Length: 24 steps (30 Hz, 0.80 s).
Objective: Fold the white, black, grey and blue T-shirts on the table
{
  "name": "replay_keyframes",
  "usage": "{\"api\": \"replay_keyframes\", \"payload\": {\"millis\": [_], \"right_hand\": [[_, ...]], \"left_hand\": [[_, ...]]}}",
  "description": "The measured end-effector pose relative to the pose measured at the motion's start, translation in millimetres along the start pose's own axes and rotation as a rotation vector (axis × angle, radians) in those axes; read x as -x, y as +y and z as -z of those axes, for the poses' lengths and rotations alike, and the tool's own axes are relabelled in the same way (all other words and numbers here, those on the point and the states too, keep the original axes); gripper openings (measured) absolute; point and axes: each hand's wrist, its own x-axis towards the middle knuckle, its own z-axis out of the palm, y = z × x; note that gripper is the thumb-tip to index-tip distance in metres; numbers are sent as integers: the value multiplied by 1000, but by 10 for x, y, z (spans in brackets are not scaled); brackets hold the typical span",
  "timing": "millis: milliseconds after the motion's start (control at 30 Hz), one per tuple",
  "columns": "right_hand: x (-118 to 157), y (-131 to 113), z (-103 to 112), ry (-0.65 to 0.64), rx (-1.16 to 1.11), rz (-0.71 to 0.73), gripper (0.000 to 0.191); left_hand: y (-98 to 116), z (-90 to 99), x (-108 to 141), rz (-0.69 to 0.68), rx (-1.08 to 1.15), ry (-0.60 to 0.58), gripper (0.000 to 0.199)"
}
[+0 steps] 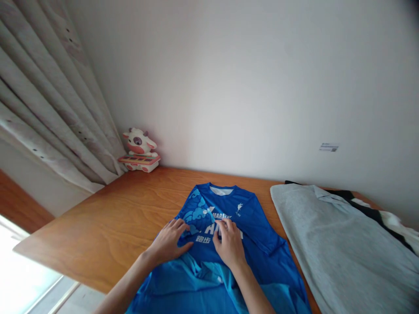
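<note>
A blue short-sleeved sports T-shirt with white lettering lies front up on the wooden tabletop, its collar toward the wall. The sleeve with light-blue cloud patterns is folded inward over the chest and covers part of the lettering. My left hand rests on the shirt's left edge beside that sleeve, thumb and fingers apart. On the chest, my right hand touches the shirt by the sleeve's hem, with its fingers curved and the thumb apart. Lighter blue cloth lies rumpled below both hands.
Grey folded cloth lies to the right of the shirt, with black and white cloth behind it. A cow-shaped toy keyboard stands at the back left near the curtain. The wooden tabletop ends at a wall behind.
</note>
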Motion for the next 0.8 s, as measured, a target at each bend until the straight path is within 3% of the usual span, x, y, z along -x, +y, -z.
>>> {"api": "replay_keyframes", "payload": {"millis": [100,200,433,600,800], "right_hand": [[8,-34,30,-55,3,109,43],[14,-51,48,-126,-48,145,42],[10,-45,34,-106,-62,97,44],[2,-65,76,-109,-53,97,42],[-6,-92,127,-102,-29,139,28]], "left_hand": [[10,-107,135,2,-40,74,20],[-20,-129,90,-45,-84,67,20],[36,119,-105,33,-132,-77,27],[163,126,-154,211,-187,-159,43],[200,83,-193,432,-180,-79,25]]}}
